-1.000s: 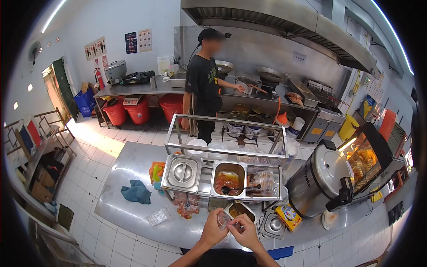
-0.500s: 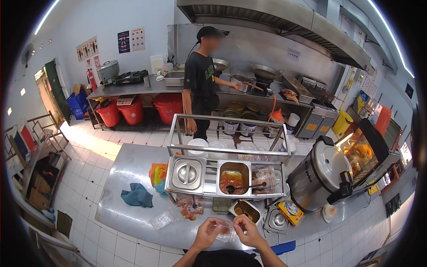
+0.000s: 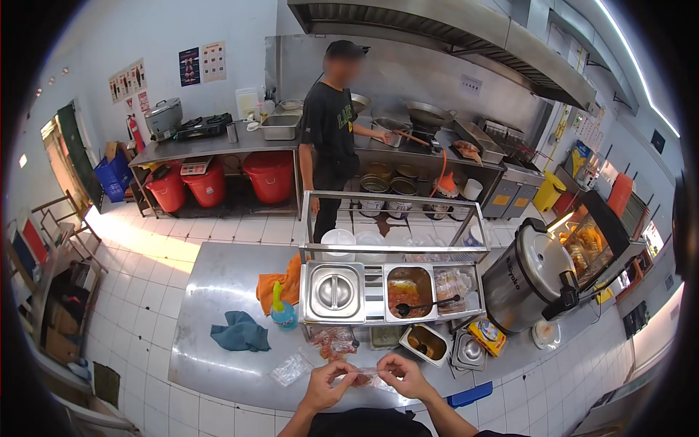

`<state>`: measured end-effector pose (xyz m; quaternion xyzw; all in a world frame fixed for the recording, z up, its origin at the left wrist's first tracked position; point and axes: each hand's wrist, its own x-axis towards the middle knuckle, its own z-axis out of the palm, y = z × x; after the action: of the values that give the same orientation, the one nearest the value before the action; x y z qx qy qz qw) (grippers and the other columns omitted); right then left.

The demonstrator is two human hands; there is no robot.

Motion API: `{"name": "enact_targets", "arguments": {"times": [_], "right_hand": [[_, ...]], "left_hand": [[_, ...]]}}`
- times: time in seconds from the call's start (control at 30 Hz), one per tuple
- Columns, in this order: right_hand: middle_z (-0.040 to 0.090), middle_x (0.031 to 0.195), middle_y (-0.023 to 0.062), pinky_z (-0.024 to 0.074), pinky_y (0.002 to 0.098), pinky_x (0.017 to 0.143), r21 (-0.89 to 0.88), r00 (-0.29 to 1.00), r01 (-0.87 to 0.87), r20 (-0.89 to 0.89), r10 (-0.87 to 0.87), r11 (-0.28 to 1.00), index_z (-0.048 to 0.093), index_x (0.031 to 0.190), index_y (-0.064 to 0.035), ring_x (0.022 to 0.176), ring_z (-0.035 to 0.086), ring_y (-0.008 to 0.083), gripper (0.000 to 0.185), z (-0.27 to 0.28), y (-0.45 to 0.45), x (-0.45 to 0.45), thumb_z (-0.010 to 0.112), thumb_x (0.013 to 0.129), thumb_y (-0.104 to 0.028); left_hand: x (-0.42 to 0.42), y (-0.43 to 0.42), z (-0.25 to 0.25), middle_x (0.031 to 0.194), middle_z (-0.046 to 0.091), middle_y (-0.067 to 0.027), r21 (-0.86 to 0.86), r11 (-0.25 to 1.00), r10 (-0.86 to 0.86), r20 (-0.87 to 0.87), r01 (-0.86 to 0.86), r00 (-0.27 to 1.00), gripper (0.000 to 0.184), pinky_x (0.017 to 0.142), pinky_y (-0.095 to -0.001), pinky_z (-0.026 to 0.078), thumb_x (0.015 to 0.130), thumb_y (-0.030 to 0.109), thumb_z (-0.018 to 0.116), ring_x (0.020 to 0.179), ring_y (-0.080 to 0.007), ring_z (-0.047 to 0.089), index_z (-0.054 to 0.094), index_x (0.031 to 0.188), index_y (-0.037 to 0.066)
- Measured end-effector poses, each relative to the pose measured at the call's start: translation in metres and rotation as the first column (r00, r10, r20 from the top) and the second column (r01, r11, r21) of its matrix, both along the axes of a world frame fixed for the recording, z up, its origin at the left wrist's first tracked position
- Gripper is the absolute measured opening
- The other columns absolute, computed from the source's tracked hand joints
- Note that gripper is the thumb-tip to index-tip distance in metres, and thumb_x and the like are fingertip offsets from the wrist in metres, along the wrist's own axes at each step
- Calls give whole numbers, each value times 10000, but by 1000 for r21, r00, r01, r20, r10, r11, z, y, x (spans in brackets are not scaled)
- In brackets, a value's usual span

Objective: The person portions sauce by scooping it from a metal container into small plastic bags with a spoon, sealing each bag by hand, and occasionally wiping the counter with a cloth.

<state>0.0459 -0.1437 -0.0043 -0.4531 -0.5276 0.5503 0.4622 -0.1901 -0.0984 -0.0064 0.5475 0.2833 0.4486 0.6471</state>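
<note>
My left hand (image 3: 328,387) and my right hand (image 3: 405,377) are close together over the near edge of the steel table. Each is closed in a pinch on the top edge of a small clear plastic bag (image 3: 366,372), stretched between them. Something reddish shows low in the bag, partly hidden by my fingers. Just beyond my left hand lie small filled bags of red sauce (image 3: 335,344). Flat clear bags (image 3: 292,368) lie to their left. A steel pan of red sauce (image 3: 409,291) with a black ladle (image 3: 429,305) stands in the rack ahead.
A lidded steel pan (image 3: 334,292) sits in the rack (image 3: 393,250). Near it are a spray bottle (image 3: 282,313), a teal cloth (image 3: 240,332), a tilted steel pan (image 3: 426,344), a yellow box (image 3: 487,336) and a large cooker (image 3: 518,273). A co-worker (image 3: 331,138) stands at the stove counter.
The view has shifted, so the table and rack appear farther right. The bag's top edge, curved before, now looks straighter between my fingers. The co-worker's hand stays by the stove pot.
</note>
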Motion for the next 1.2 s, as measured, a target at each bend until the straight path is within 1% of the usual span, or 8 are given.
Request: {"name": "enact_targets", "arguments": {"times": [0.27, 0.47, 0.67, 0.77, 0.9, 1.03, 1.07, 1.2], "right_hand": [[582, 964, 10, 474, 205, 690, 203, 998, 69, -14, -67, 977, 620, 1000, -23, 819, 585, 49, 56, 1, 10, -56, 660, 961, -31], [580, 963, 13, 487, 226, 749, 124, 969, 206, -161, -185, 971, 595, 963, -22, 839, 590, 59, 41, -11, 3, -74, 632, 950, -8], [560, 977, 41, 429, 227, 648, 156, 955, 222, -231, -183, 962, 593, 988, -17, 763, 515, 71, 66, -7, -8, -80, 650, 964, -39], [578, 989, 27, 426, 220, 655, 160, 968, 246, -83, -235, 956, 608, 1016, -33, 794, 533, 59, 71, -23, -13, -80, 657, 971, -56], [588, 943, -29, 401, 189, 638, 122, 966, 258, -51, -253, 959, 616, 1028, -47, 754, 521, 10, 103, -25, -17, -88, 686, 967, -91], [544, 899, -53, 357, 192, 597, 240, 948, 318, -74, -310, 917, 599, 977, -52, 692, 455, 7, 86, -20, -19, -92, 664, 977, -108], [525, 893, -52, 357, 203, 598, 249, 939, 344, -115, -325, 905, 589, 963, -53, 694, 448, 16, 94, -24, -17, -95, 661, 971, -112], [541, 944, -12, 415, 230, 669, 285, 930, 367, -132, -343, 885, 586, 947, -32, 784, 500, 47, 112, -17, -18, -87, 657, 958, -117]], "left_hand": [[-47, 14, -2, 988, 721, -97, 68, 998, 11, 26, -12, 1000, 78, 920, -311, 551, 924, -1, 709, 954, -164, 694, 689, 990, -36], [-53, 19, -13, 1006, 726, -104, 164, 986, -18, -70, 29, 997, 86, 922, -311, 537, 897, 0, 726, 979, -173, 693, 695, 974, -23], [-50, 20, -14, 1031, 710, -112, 170, 982, -79, -31, 84, 996, 109, 912, -315, 531, 898, -23, 706, 982, -180, 680, 680, 1004, -32], [-48, 25, -18, 1026, 697, -123, 154, 982, -123, 63, 112, 990, 97, 914, -325, 528, 906, -41, 683, 975, -188, 672, 667, 1002, -34], [-49, 31, -29, 941, 684, -108, 87, 991, -110, 47, 106, 993, 101, 758, -307, 543, 940, 54, 693, 805, -164, 658, 636, 958, -28], [-55, 38, -37, 1115, 687, -129, 112, 978, -144, -228, 173, 963, 188, 953, -344, 490, 961, 129, 714, 1037, -195, 628, 651, 1068, -12], [-53, 40, -31, 1044, 676, -99, 186, 966, -114, -311, 179, 943, 149, 931, -348, 497, 968, 106, 697, 980, -196, 628, 645, 1039, -14], [-34, 33, -24, 1026, 690, -107, 176, 974, -110, -174, 141, 979, 109, 904, -335, 513, 966, 59, 683, 953, -192, 641, 652, 1020, -31]]}}
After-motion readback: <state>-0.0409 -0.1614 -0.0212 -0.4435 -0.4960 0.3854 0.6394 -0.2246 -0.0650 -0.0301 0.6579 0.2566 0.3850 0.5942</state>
